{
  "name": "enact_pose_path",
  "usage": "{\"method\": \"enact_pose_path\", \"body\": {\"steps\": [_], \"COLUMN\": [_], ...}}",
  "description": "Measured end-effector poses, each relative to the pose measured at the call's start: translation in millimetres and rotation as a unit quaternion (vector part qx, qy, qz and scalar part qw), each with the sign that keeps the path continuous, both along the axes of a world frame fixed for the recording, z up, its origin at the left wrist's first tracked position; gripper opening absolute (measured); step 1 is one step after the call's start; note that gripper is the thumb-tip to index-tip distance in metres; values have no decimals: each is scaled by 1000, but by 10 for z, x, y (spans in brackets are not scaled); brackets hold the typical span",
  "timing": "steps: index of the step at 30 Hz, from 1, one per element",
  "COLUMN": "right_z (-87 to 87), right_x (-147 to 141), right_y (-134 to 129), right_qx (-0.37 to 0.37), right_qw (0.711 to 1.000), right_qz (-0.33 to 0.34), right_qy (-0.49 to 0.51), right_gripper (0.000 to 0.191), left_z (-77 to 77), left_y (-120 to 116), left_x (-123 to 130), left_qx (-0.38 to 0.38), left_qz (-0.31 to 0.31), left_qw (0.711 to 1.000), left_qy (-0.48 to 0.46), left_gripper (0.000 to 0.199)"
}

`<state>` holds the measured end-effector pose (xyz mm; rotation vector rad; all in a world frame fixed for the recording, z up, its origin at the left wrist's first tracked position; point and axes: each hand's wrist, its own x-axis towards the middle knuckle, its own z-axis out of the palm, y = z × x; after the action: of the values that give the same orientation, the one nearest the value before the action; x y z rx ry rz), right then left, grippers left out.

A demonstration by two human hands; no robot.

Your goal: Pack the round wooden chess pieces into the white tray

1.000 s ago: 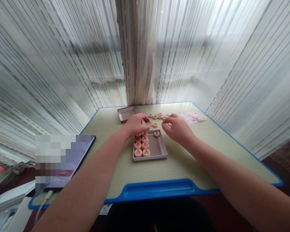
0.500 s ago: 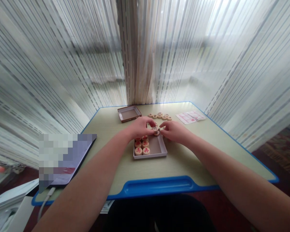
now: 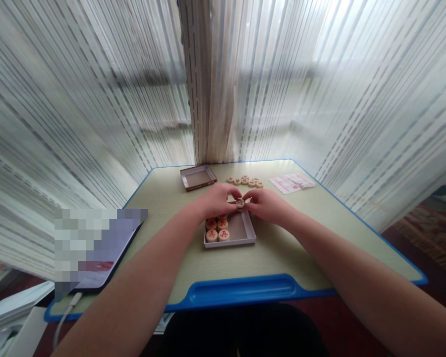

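Observation:
Wooden Chinese chess pieces with red characters (image 3: 223, 235) sit in rows along the left side of a shallow white box tray (image 3: 250, 229). At the tray's far edge, a dark-marked chess piece (image 3: 240, 203) is between my two hands. My left hand (image 3: 223, 199) closes thumb and finger on its left side and covers the tray's far left part. From the right, my right hand (image 3: 260, 202) has its fingertips closed against the same piece. Whether other pieces lie beneath it is hidden.
Several loose chess pieces (image 3: 245, 181) lie toward the back of the table (image 3: 178, 218). The brown box lid (image 3: 198, 178) rests at the back left, a creased paper sheet (image 3: 292, 183) at the right. A tablet-like device (image 3: 100, 258) with a cable stands front left.
The chess pieces between my fingers have gone lower, and one now shows at the tray's far edge. My right hand has moved slightly left, closer to my left hand.

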<state>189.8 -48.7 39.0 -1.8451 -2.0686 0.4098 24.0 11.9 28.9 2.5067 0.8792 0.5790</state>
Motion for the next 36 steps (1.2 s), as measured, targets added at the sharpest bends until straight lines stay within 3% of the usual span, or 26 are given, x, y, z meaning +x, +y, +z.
{"method": "enact_pose_path", "body": {"steps": [11, 27, 31, 36], "right_z": [20, 33, -4, -18], "right_x": [2, 13, 41, 154], "right_y": [-4, 0, 25, 99], "right_qx": [-11, -20, 40, 158], "right_qw": [1000, 1000, 999, 985], "right_qz": [-2, 4, -3, -71], "right_qy": [-1, -11, -20, 8], "right_gripper": [29, 30, 31, 30], "left_z": [22, 33, 35, 20], "left_y": [-12, -29, -38, -34], "left_x": [7, 10, 11, 8], "left_qx": [30, 46, 52, 49], "left_qz": [-33, -28, -27, -27], "left_qw": [999, 998, 997, 998], "left_qy": [22, 44, 51, 39], "left_gripper": [23, 25, 22, 20]}}
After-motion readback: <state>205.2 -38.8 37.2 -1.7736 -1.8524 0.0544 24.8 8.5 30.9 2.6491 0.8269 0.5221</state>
